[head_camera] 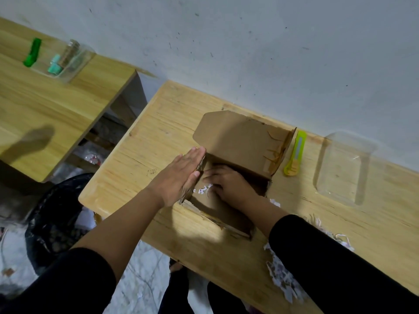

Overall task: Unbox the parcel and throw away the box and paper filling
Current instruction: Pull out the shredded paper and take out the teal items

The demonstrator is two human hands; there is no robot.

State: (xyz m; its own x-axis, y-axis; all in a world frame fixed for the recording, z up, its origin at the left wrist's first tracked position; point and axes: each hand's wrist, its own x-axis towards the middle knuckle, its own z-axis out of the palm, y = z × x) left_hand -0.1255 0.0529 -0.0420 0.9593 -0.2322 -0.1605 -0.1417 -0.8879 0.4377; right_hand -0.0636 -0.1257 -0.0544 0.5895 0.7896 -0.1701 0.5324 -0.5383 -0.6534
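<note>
A brown cardboard box (229,177) is sitting open in the middle of a wooden table (158,132), with its big lid flap standing up on the far side. The left hand (181,175) is lying flat against the left wall of the box, with its fingers straight and pressed together, touching the cardboard. The right hand (229,184) is reaching down inside the box with its fingers bent, and they are touching a little bit of white paper filling (204,190) at the bottom; I cannot tell if they are pinching it. More shredded paper (283,279) is lying in a heap on the near right part of the table, partly hiding under a black sleeve (328,257). A yellow-green cutter (295,152) is lying just right of the box, and a clear plastic tub (342,166) is sitting further right. A black bin bag (52,223) is sitting on the floor to the left of the table. A second wooden table (45,105) is standing far left, holding a green thing (32,52) and a clear tray (65,60) with small bottles in it. A pale wall (249,41) with dark specks is standing behind both tables.
</note>
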